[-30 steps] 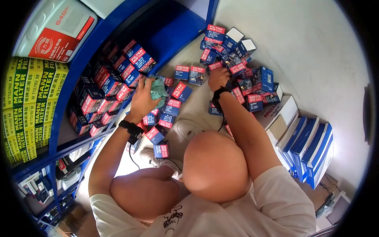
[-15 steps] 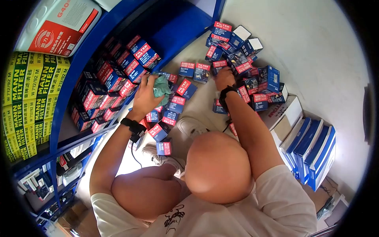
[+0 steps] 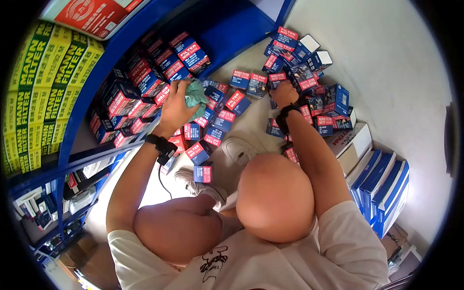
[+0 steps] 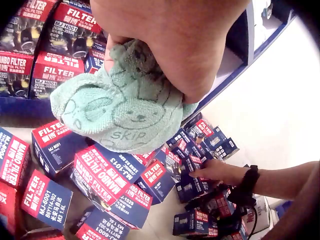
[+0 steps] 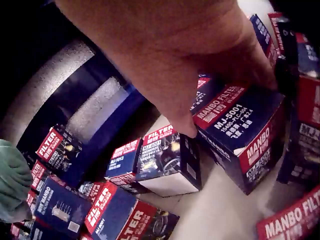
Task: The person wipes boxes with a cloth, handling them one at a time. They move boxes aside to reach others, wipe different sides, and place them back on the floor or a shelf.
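Observation:
The left hand point(image 3: 178, 108) grips a crumpled green cloth point(image 3: 195, 100) beside the stacked filter boxes on the blue shelf. In the left wrist view the cloth point(image 4: 135, 110) hangs below the palm, with printed animal faces and the word SKIP. Among the floor boxes, the right hand point(image 3: 285, 94) has its fingers around a blue and red filter box point(image 3: 276, 78). In the right wrist view this box point(image 5: 240, 125) reads MJ-5001, with the thumb at one side and the other fingers at the far side, partly hidden.
Stacked filter boxes point(image 3: 140, 72) fill part of the blue shelf at left, near yellow MANN FILTER boxes point(image 3: 38, 96). Loose boxes point(image 3: 197, 152) lie around the person's shoes point(image 3: 239, 152). At right, an open carton point(image 3: 355, 145) and blue-white packages point(image 3: 382, 179) stand by the wall.
The head view has shifted, so the shelf and boxes appear lower or farther right. The left hand still grips the cloth; the right hand remains at the same box.

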Demonstrator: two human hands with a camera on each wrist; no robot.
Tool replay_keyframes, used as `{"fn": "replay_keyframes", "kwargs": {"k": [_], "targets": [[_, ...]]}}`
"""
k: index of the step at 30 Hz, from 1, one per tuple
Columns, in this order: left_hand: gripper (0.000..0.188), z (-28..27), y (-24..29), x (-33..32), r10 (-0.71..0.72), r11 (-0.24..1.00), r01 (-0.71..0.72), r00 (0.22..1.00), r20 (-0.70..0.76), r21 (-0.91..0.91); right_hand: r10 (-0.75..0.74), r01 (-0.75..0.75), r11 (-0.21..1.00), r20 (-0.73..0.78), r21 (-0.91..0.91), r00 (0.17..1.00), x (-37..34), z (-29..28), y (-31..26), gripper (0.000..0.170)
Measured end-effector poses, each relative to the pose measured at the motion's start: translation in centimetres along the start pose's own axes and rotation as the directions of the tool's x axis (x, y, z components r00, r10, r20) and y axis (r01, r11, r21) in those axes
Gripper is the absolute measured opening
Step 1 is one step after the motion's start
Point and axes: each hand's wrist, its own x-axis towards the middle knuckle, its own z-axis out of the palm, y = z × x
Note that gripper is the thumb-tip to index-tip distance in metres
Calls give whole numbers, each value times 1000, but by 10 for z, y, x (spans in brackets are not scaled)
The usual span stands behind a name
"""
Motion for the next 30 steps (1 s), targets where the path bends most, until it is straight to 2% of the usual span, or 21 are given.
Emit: {"fn": "replay_keyframes", "kwargs": {"k": [9,10,13,19,21,23,25,28,30], "targets": [[68,-16,-2,-10,-24,1000,23,999,-33,-18,-170,171,985,-35,30,985,-5,-61,-6,57],[68,-18,-2,-12,-28,999,28,1000,-12,-44,-227,220,974,-140,-61,964,-7,-63,-8,54],[69,-23,-4,-21,-50,998,50,999,0,-33,-298,294,955,-105,-48,949,-12,-83,-19,46],[70,-28,-16,-33,-92,996,92,996,-5,-10,-393,385,913,-40,-135,919,-37,-129,-74,48],[70,-27,-24,-37,-76,997,76,996,-48,-5,-460,448,881,-62,-151,886,-46,-136,-91,47],[71,-31,-32,-41,-45,999,47,994,-100,17,-525,522,847,-11,-103,851,-57,-152,-110,44],[70,-37,-38,-48,-76,997,78,989,-124,8,-567,563,821,-20,-95,824,-68,-159,-128,41],[69,-47,-47,-60,-154,987,158,981,-120,21,-696,691,717,-40,-94,717,-78,-162,-154,41],[70,-51,-58,-70,-169,985,174,975,-143,18,-725,721,687,-11,-92,689,-90,-163,-171,42]]}}
